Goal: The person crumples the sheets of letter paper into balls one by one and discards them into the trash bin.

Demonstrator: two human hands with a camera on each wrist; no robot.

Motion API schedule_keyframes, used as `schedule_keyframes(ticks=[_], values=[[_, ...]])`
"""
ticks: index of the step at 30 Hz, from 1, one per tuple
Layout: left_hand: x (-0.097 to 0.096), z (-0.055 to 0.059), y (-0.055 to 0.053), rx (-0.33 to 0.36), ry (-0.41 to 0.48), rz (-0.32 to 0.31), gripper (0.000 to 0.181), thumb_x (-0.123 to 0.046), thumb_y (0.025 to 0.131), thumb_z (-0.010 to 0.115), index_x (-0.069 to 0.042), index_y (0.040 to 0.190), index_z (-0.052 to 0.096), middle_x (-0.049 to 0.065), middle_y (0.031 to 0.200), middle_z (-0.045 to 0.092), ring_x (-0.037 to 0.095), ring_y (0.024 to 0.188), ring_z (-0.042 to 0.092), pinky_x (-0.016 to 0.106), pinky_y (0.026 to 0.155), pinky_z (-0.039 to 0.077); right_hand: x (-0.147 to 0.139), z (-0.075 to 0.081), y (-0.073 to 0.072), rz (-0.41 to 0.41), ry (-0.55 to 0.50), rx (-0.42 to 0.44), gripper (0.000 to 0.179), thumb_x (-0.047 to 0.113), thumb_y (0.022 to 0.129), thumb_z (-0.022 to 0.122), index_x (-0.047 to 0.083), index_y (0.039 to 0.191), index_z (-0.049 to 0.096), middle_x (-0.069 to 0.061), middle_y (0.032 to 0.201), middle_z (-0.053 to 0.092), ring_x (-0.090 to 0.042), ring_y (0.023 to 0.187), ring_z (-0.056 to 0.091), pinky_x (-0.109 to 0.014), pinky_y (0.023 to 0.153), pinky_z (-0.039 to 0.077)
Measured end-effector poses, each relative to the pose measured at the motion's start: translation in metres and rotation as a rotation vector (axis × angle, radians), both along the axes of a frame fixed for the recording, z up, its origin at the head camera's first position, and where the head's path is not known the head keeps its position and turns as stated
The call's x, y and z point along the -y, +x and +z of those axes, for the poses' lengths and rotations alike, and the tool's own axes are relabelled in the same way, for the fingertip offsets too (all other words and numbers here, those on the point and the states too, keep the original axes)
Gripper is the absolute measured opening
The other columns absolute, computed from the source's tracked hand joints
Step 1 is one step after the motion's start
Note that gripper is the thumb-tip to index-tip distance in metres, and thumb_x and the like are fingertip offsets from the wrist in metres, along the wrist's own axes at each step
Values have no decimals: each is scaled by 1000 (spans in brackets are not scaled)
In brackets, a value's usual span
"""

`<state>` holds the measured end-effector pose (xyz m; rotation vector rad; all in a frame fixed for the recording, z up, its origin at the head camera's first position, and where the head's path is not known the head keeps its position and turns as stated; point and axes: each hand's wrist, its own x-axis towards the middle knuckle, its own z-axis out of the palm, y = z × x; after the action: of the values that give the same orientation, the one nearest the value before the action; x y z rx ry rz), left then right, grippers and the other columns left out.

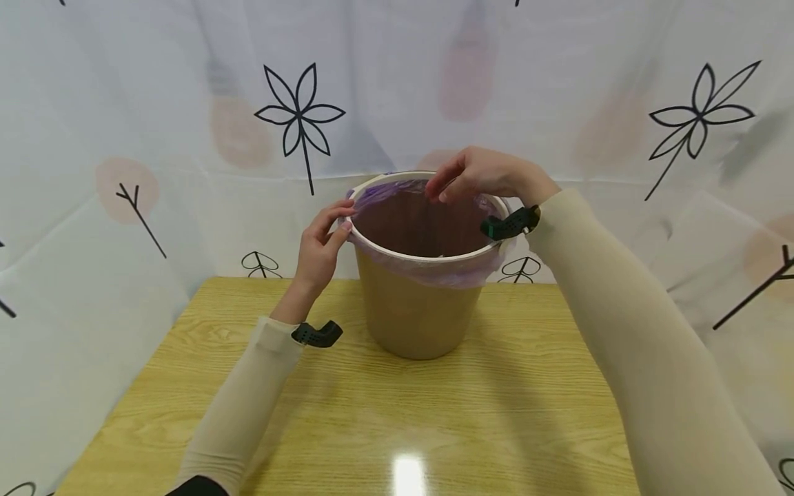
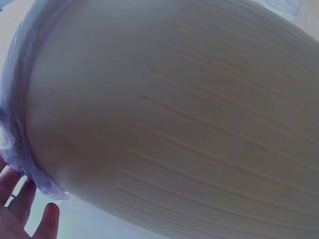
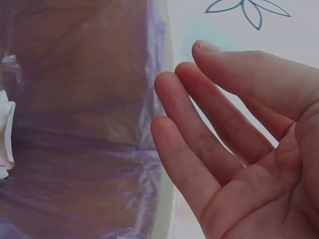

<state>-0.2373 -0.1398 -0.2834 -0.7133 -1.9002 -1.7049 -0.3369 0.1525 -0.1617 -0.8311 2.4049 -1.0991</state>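
Observation:
A tan bin (image 1: 418,310) with a pale rim stands upright, lined with a thin purple bag (image 1: 459,272) folded over the rim. My left hand (image 1: 322,244) rests at the left side of the rim, its fairly straight fingers touching the bag; in the left wrist view the thumb (image 2: 48,221) stands apart from the bin's ribbed wall. Above the bin's mouth, towards the right, hovers my right hand (image 1: 480,176), fingers relaxed and nothing in them. Inside the bin a white object (image 3: 6,134) shows partly at the edge of the right wrist view; its kind is unclear.
The bin stands towards the back of a yellow wood-grain table (image 1: 397,413). Behind hangs a white cloth (image 1: 397,83) printed with flowers and twigs. Dark devices (image 1: 318,335) are strapped on both wrists.

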Motion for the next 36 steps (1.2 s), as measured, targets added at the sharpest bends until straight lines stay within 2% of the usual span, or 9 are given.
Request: schedule_keyframes(ticks=[8, 13, 18, 24, 26, 29, 30, 36], values=[[1, -1, -1, 19, -3, -61, 30, 1, 101, 51, 17, 126, 54, 25, 146, 46, 28, 143, 35, 36, 106, 42, -18, 6, 4, -35, -86, 14, 32, 0, 92, 65, -4, 124, 65, -14, 117, 70, -20, 107, 66, -36, 94, 51], [1, 1, 1, 37, -6, -81, 31, 2, 102, 50, 17, 128, 52, 24, 149, 43, 27, 144, 33, 35, 107, 41, -31, 6, 9, -52, -118, 18, 34, 1, 94, 64, -5, 127, 62, -15, 120, 69, -21, 109, 66, -39, 98, 50], [2, -1, -1, 40, -6, -83, 31, 1, 102, 49, 17, 129, 52, 23, 150, 42, 26, 145, 32, 35, 107, 41, -45, 3, 17, -62, -148, 0, 33, 0, 94, 64, -5, 127, 62, -17, 123, 67, -23, 114, 64, -32, 95, 51], [7, -15, -17, 39, 4, -91, 34, 1, 103, 48, 11, 135, 52, 12, 155, 40, 18, 144, 32, 36, 107, 42, -65, -6, 29, -91, -198, -23, 33, 2, 93, 68, -6, 125, 64, -12, 118, 69, -28, 115, 63, -28, 93, 51], [9, -17, -19, 36, -2, -90, 35, -1, 103, 48, 9, 137, 51, 7, 157, 38, 15, 144, 32, 36, 107, 41, -72, -10, 34, -91, -211, -31, 33, 3, 93, 69, -6, 124, 64, -12, 118, 69, -30, 114, 63, -28, 93, 51], [11, -19, -19, 24, -9, -85, 37, -3, 104, 48, 6, 140, 49, 4, 158, 36, 13, 145, 31, 37, 109, 39, -82, -16, 41, -92, -231, -50, 33, 3, 93, 69, -6, 125, 64, -11, 117, 70, -27, 112, 64, -28, 93, 51], [11, -16, -15, 29, -15, -78, 38, -2, 104, 48, 7, 141, 48, 5, 159, 35, 14, 145, 30, 37, 110, 38, -85, -18, 43, -86, -245, -53, 33, 3, 94, 68, -5, 125, 64, -12, 118, 69, -26, 112, 64, -28, 94, 51], [20, -20, -9, 40, -24, -60, 40, -4, 104, 49, 2, 144, 48, 6, 157, 38, 16, 144, 32, 40, 112, 36, -108, -31, 58, -76, -283, -110, 33, 3, 95, 66, -7, 126, 62, -15, 118, 69, -21, 112, 65, -26, 95, 50]])
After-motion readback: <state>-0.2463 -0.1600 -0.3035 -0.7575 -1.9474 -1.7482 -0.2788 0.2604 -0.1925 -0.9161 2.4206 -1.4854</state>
